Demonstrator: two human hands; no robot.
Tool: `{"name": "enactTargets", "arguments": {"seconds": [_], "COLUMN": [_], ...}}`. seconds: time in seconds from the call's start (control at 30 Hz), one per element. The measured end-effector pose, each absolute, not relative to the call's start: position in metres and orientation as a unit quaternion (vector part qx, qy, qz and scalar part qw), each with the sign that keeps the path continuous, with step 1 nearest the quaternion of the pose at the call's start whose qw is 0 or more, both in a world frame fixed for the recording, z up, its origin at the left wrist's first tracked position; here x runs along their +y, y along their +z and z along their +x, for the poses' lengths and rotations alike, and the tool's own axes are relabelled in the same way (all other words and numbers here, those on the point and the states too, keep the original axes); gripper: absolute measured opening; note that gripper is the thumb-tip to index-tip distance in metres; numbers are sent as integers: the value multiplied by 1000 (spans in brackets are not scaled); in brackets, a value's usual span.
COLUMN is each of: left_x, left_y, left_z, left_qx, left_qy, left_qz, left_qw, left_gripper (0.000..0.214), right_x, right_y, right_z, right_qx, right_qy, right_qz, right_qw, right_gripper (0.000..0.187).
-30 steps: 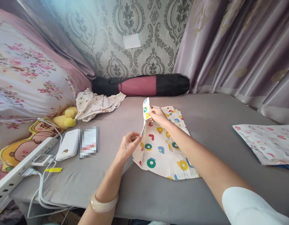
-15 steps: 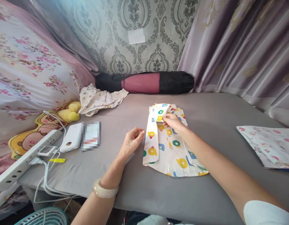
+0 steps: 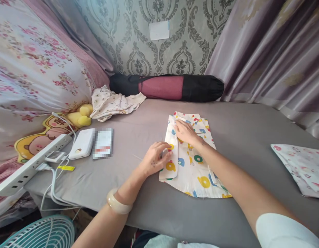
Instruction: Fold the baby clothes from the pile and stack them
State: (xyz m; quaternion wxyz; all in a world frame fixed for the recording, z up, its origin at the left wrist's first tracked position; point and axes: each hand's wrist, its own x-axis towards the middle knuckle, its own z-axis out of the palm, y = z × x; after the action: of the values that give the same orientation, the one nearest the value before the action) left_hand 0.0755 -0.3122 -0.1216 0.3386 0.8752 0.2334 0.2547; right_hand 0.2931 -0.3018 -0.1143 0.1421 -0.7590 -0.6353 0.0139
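Observation:
A small white garment [image 3: 194, 162] printed with coloured letters lies on the grey bed sheet [image 3: 138, 203], its left side folded inward as a narrow strip. My left hand [image 3: 155, 160] rests flat on the lower part of that folded strip, fingers stretched out. My right hand [image 3: 183, 132] presses flat on the top of the fold near the collar, fingers open. Neither hand grips anything.
A crumpled pale garment [image 3: 115, 103] and a black-and-pink rolled bag [image 3: 167, 88] lie at the back. A white power bank [image 3: 81, 148], a card, a power strip [image 3: 30, 167] with cables and a yellow plush [image 3: 80, 115] sit left. Floral folded cloth [image 3: 301, 168] lies right. A fan [image 3: 42, 234] stands below.
The lifted left edge of the printed garment has been folded over and laid down. Both hands went from pinching the cloth to pressing flat on the fold.

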Motion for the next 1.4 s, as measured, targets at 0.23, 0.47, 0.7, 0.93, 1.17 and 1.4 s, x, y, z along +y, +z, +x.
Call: {"name": "enactTargets", "arguments": {"seconds": [0.23, 0.47, 0.7, 0.93, 1.17, 1.4], "left_x": [-314, -307, -307, -300, -295, -278], "left_y": [-129, -126, -125, -130, -136, -119], "left_z": [72, 67, 66, 76, 84, 114], "left_qx": [166, 152, 175, 290, 265, 293], "left_qy": [124, 77, 88, 149, 56, 82], "left_qz": [939, 938, 933, 929, 948, 943], "left_qw": [275, 303, 303, 174, 166, 133], "left_gripper": [65, 64, 55, 59, 61, 28], "right_x": [-249, -234, -237, -257, -265, -263], "right_y": [-135, -159, -150, -144, -153, -143], "right_z": [283, 294, 296, 313, 314, 314], "right_qx": [-626, -596, -597, -551, -537, -537], "right_qy": [54, 37, 72, 21, 36, 57], "right_qz": [-775, -797, -793, -829, -840, -838], "right_qw": [69, 86, 97, 88, 76, 75], "right_gripper": [65, 67, 63, 64, 64, 63]}}
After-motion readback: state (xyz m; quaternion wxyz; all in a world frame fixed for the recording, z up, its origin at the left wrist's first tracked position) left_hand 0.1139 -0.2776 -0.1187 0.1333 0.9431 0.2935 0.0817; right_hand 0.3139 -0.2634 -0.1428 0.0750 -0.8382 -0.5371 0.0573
